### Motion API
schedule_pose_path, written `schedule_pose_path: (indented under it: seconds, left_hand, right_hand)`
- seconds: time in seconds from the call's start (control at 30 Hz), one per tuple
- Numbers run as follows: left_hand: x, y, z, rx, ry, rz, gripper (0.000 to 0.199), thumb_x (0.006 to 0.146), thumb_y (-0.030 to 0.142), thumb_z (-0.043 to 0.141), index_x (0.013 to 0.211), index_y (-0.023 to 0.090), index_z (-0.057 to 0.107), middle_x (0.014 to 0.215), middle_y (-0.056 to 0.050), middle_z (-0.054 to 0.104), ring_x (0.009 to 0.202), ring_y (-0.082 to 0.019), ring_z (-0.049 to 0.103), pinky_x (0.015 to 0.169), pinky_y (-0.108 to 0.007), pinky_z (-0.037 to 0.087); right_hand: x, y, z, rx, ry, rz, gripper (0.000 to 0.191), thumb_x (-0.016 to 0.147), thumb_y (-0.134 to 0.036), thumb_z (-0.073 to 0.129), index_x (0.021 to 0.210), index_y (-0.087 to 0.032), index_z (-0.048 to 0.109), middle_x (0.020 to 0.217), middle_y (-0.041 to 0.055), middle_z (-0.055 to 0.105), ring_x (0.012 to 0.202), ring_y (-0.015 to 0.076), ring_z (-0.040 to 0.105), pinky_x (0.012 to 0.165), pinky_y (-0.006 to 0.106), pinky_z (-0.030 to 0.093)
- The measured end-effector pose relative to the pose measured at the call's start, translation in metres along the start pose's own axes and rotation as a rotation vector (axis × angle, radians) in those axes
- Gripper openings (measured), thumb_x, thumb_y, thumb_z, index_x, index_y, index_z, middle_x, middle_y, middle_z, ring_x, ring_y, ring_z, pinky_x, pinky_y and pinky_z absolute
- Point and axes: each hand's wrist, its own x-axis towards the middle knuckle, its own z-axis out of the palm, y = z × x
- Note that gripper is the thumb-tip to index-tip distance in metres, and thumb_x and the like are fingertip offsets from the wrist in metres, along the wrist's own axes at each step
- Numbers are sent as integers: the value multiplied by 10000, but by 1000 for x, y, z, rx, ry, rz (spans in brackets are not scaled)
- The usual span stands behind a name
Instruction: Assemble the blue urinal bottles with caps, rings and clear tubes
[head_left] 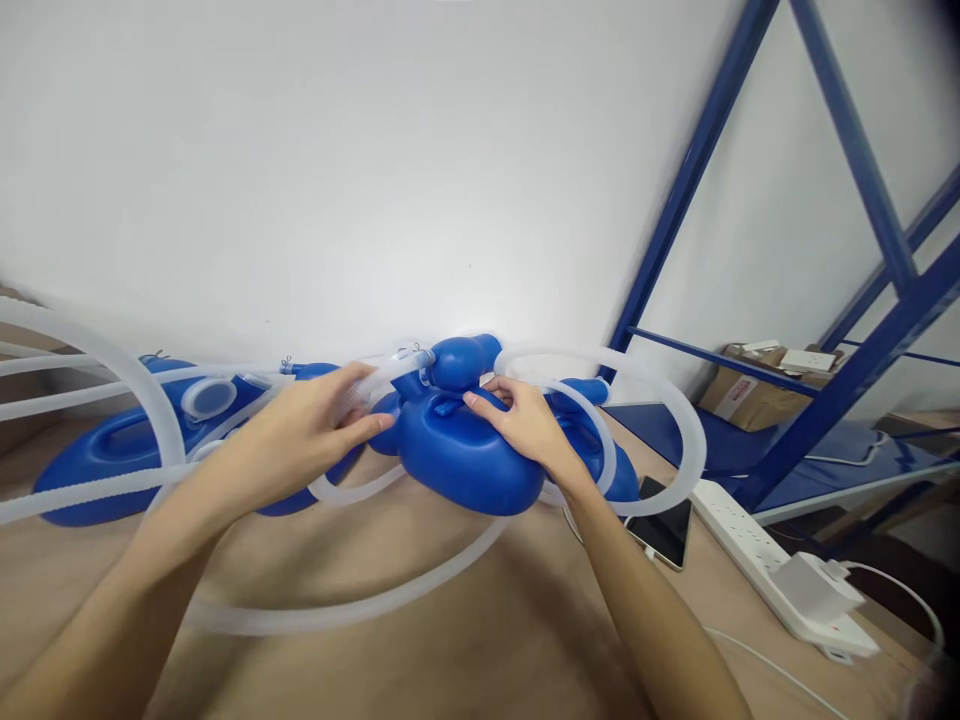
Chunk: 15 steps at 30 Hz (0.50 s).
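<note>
Ahead of me a blue plastic urinal bottle (465, 460) is tilted above the table, with a blue bulb-shaped mouthpiece (456, 363) at its top. A translucent hose (386, 374) is fixed to the mouthpiece by a small metal clip. My right hand (521, 415) grips the bottle at its handle, thumb on top and the other fingers partly hidden behind. The hose passes into my left hand (337, 405), which is closed around it, with the thumb reaching toward the bottle. Part of the hose is hidden by that hand.
More blue bottles (97, 470) with looped hoses (150, 400) lie along the wall on both sides. To the right are a phone (664, 530), a white power strip (765, 560) with a plugged-in charger (817, 585), and a blue metal rack (690, 190) holding a cardboard box (739, 395).
</note>
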Motion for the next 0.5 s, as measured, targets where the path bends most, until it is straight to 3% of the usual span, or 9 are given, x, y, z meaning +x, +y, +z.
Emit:
schedule_pose_path:
  seconds: [0.1,0.23,0.33,0.5]
  left_hand:
    - [-9,8,-15,-71,100,-4,501,907,645,616,1263,297,670,880,-2,767,661,-216,673,548,-284,482]
    - [-15,16,-22,-81,220,62,414,939,618,586,1108,277,748,769,13,723,627,-188,618,549,-280,469]
    - [-13,17,-21,-78,275,81,396,924,605,612,1096,270,736,753,13,714,670,-204,646,592,-292,498]
    - [-7,11,-20,-46,368,105,556,921,599,633,1366,272,571,1204,-64,729,1066,-314,697,839,-401,578]
  right_hand:
    - [-13,-21,-4,212,24,-19,437,860,-631,729,998,-217,736,1058,93,769,1038,307,695,876,401,528]
    - [-30,-51,-7,444,100,-24,412,791,-576,825,993,-235,714,970,52,744,936,258,687,855,387,533]
    - [-38,-67,-4,549,188,-38,502,775,-503,850,1165,-265,641,862,-5,669,870,218,640,842,375,524]
    - [-36,-81,-4,536,305,-122,546,826,-448,807,1283,-277,563,838,-24,616,890,215,623,842,382,509]
